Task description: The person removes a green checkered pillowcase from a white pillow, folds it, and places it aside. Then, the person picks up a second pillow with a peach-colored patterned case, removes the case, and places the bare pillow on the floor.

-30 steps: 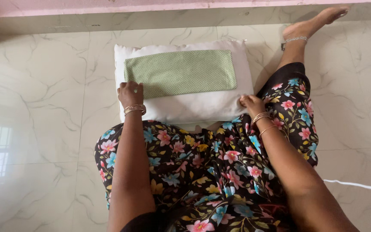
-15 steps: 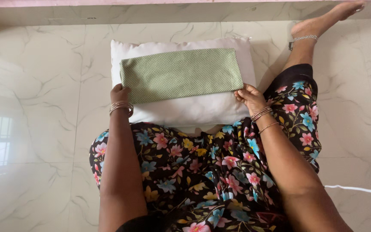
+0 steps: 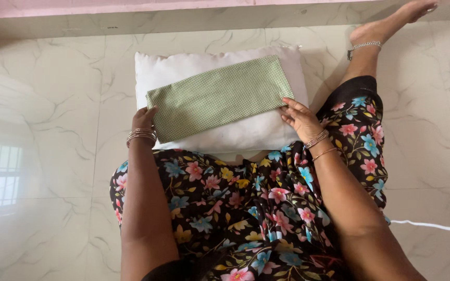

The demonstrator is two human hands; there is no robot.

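Head view — folded green checked cloth lying tilted on white pillow, marble floor; left hand grips its near-left corner, right hand, fingers open, pins its right edge — steadying it flat

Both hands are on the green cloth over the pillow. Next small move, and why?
Probably turn the green cloth until it is square with the white pillow. It lies folded and tilted on the pillow, its right end higher. The left hand is at its lower left corner and the right hand at its lower right edge, so both look placed to turn it.
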